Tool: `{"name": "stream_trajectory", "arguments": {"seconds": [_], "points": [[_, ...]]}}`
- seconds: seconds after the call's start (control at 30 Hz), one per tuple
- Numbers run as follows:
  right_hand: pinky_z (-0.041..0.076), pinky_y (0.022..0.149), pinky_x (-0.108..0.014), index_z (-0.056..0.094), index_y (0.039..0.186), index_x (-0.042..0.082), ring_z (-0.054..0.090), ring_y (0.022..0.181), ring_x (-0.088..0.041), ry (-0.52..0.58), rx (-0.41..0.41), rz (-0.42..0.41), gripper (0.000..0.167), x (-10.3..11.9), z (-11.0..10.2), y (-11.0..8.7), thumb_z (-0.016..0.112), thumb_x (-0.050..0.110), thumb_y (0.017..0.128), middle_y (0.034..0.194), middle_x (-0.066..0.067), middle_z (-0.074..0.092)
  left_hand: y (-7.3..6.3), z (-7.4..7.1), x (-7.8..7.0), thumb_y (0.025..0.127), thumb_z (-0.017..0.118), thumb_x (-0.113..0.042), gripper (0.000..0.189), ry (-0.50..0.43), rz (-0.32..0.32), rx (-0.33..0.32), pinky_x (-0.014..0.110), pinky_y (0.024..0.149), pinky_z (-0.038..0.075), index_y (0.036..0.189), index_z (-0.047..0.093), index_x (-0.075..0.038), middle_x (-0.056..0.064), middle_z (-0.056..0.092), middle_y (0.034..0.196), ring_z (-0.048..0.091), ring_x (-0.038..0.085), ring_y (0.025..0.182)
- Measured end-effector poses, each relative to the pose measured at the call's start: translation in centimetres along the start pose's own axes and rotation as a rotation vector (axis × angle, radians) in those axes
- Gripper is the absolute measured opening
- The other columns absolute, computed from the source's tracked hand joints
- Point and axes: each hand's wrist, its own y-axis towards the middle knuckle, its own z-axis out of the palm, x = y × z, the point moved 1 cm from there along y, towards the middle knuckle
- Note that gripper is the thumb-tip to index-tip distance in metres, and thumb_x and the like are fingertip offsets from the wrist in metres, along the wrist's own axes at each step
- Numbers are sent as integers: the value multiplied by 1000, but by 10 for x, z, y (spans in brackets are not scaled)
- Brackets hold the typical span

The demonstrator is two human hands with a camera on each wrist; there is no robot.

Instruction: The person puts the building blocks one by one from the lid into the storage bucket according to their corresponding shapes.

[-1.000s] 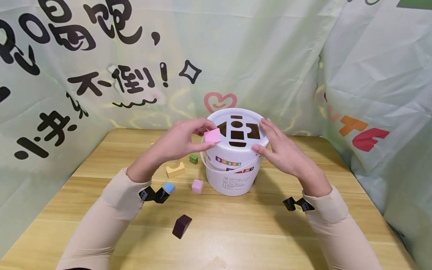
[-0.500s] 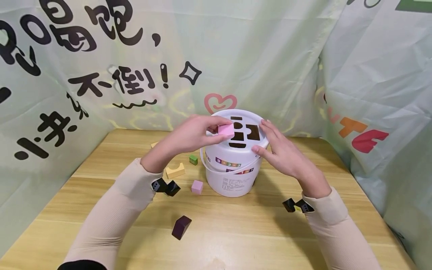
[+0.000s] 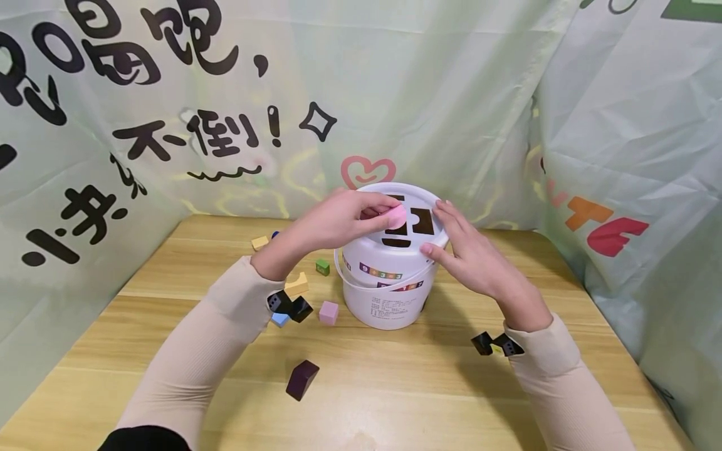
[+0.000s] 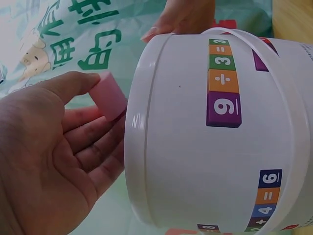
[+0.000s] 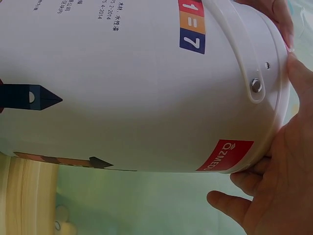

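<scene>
My left hand (image 3: pixel 338 220) pinches a pink cylinder block (image 3: pixel 397 217) between thumb and fingers, over the middle of the lid (image 3: pixel 423 196) of a white bucket (image 3: pixel 386 310). In the left wrist view the pink cylinder (image 4: pixel 108 96) is held at the lid's edge line, its flat end facing the thumb. Several shaped holes pierce the lid; the hand covers those on its left. With fingers spread and fairly straight, my right hand (image 3: pixel 479 263) rests on the lid's right rim. The right wrist view has the right hand (image 5: pixel 281 166) against the rim near the handle's rivet.
Left of the bucket on the wooden table lie a pink cube (image 3: pixel 329 313), a green block (image 3: pixel 322 267), yellow blocks (image 3: pixel 260 243) and a blue block (image 3: pixel 279 319) partly behind the wrist camera. A dark block (image 3: pixel 302 380) lies nearer the front. Printed cloth hangs behind and at both sides.
My left hand has moved right with the pink cylinder, from the lid's left edge to its middle, and the block has turned to show its round end. The right hand stays put.
</scene>
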Motion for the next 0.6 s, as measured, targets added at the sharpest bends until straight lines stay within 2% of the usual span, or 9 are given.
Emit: {"name": "stream_trajectory", "arguments": {"seconds": [0.2, 0.33, 0.5, 0.6], "points": [[20, 114, -56, 22, 155, 5, 7, 149, -26, 5, -9, -9, 77, -1, 0, 0, 48, 52, 99, 162, -6, 14, 3, 2, -1, 99, 59, -31, 39, 32, 20, 67, 28, 86, 49, 135, 61, -15, -1, 66, 123, 60, 10, 99], [20, 114, -55, 23, 154, 4, 7, 149, -27, 4, -16, -13, 77, -2, 1, 0, 48, 52, 99, 162, -6, 14, 4, 3, -2, 100, 58, -28, 34, 57, 42, 67, 28, 86, 48, 132, 64, -16, -1, 66, 122, 59, 11, 101], [20, 114, -56, 22, 154, 4, 6, 149, -26, 7, -12, -9, 77, -2, 1, 0, 48, 52, 99, 162, -6, 14, 6, 4, -2, 102, 54, -28, 28, 43, -12, 33, 30, 87, 47, 123, 70, -17, -4, 68, 113, 58, 11, 100], [20, 113, -56, 22, 154, 4, 6, 149, -27, 6, -11, -9, 77, -2, 2, 0, 48, 52, 99, 162, -6, 14, 7, 6, -3, 102, 53, -29, 27, 20, -38, 55, 30, 88, 47, 119, 71, -17, -4, 68, 110, 59, 12, 99]]}}
